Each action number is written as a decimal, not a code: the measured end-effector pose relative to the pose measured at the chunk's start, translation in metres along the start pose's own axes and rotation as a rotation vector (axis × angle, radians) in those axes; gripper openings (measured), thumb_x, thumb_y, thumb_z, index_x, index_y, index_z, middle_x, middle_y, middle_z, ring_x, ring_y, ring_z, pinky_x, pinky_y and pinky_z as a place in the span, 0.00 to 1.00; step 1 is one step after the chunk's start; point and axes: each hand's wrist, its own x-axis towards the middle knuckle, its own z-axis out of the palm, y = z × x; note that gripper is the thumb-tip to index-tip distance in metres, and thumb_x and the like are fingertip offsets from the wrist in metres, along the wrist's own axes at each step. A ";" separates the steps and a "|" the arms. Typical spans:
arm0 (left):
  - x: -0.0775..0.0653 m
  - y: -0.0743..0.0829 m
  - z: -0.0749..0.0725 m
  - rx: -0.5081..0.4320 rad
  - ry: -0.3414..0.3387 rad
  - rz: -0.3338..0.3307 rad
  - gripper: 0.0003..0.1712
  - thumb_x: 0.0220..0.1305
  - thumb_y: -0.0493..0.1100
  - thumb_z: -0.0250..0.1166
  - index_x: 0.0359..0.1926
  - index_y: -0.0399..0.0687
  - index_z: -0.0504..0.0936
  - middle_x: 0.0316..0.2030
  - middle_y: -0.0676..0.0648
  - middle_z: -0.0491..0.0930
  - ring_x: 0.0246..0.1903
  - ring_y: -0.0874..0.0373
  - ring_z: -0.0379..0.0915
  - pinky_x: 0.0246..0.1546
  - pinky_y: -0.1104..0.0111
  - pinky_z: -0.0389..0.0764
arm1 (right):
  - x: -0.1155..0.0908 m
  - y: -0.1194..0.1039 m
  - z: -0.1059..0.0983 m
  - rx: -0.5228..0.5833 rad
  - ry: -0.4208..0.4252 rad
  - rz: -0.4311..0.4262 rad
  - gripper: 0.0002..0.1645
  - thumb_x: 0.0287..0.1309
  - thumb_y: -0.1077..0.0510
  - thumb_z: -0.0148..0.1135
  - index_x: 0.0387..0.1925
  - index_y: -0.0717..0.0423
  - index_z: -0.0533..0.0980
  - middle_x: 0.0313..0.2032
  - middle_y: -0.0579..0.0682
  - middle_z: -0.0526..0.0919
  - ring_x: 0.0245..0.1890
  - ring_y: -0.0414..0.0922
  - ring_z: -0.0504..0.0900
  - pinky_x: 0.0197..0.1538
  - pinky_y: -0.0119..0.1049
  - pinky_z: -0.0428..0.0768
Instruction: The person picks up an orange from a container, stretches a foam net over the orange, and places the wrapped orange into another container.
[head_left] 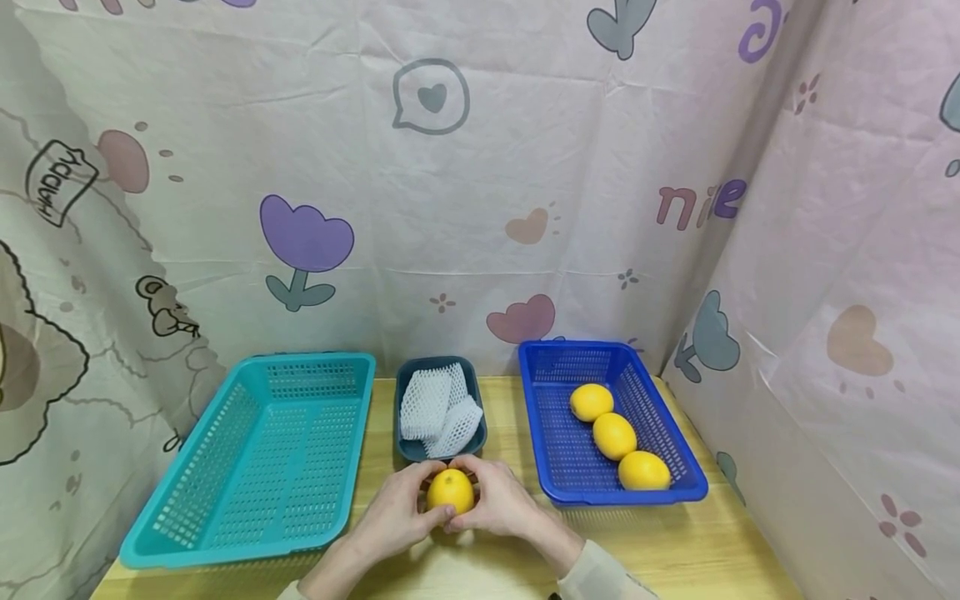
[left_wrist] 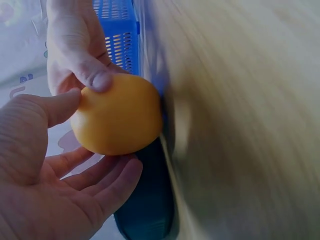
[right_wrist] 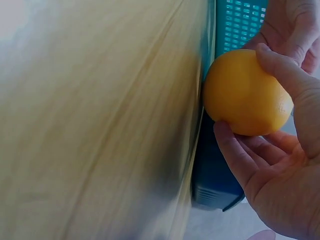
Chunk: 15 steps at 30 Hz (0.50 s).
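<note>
Both hands hold one yellow-orange orange between them, above the front of the wooden table. My left hand grips it from the left, its thumb on the near side and its fingers curled round the far side. From the right, my right hand holds the same fruit, with the thumb tips close together. In the left wrist view the orange appears raised off the table. Just behind the hands, a small dark basket contains white foam net sleeves.
To the left stands a large teal basket with nothing visible inside. A blue basket on the right holds three more oranges in a slanting row. A printed curtain hangs behind and along the sides of the wooden table.
</note>
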 end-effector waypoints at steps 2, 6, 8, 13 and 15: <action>0.000 0.002 -0.002 0.011 0.006 0.010 0.29 0.65 0.49 0.82 0.64 0.49 0.86 0.56 0.48 0.90 0.52 0.56 0.87 0.53 0.60 0.92 | 0.001 0.000 0.001 0.009 -0.005 -0.007 0.46 0.45 0.42 0.95 0.65 0.43 0.81 0.55 0.45 0.92 0.51 0.35 0.88 0.55 0.32 0.87; 0.002 0.005 -0.006 0.034 0.033 0.021 0.25 0.68 0.47 0.80 0.62 0.48 0.87 0.56 0.48 0.91 0.52 0.55 0.88 0.53 0.61 0.91 | 0.002 0.000 0.001 0.019 -0.018 -0.009 0.46 0.47 0.43 0.94 0.66 0.43 0.81 0.57 0.44 0.92 0.52 0.33 0.87 0.56 0.30 0.87; 0.004 0.007 -0.007 0.049 0.053 0.027 0.23 0.68 0.46 0.80 0.62 0.48 0.87 0.55 0.48 0.91 0.51 0.55 0.88 0.54 0.62 0.91 | 0.002 0.000 0.001 0.017 -0.020 -0.006 0.46 0.47 0.43 0.94 0.66 0.43 0.81 0.57 0.43 0.92 0.52 0.32 0.87 0.55 0.29 0.86; 0.009 0.014 -0.012 0.099 0.103 0.036 0.22 0.68 0.45 0.79 0.61 0.47 0.88 0.54 0.47 0.91 0.49 0.54 0.88 0.55 0.60 0.90 | 0.002 0.001 0.002 -0.004 -0.010 -0.012 0.46 0.46 0.42 0.95 0.65 0.45 0.81 0.57 0.45 0.92 0.51 0.33 0.88 0.54 0.29 0.86; 0.011 0.018 -0.015 0.125 0.119 0.038 0.22 0.67 0.44 0.79 0.61 0.46 0.88 0.54 0.46 0.92 0.50 0.53 0.88 0.56 0.57 0.91 | 0.002 0.000 0.002 -0.011 -0.005 -0.012 0.46 0.45 0.43 0.95 0.64 0.44 0.81 0.56 0.45 0.93 0.51 0.34 0.88 0.54 0.30 0.86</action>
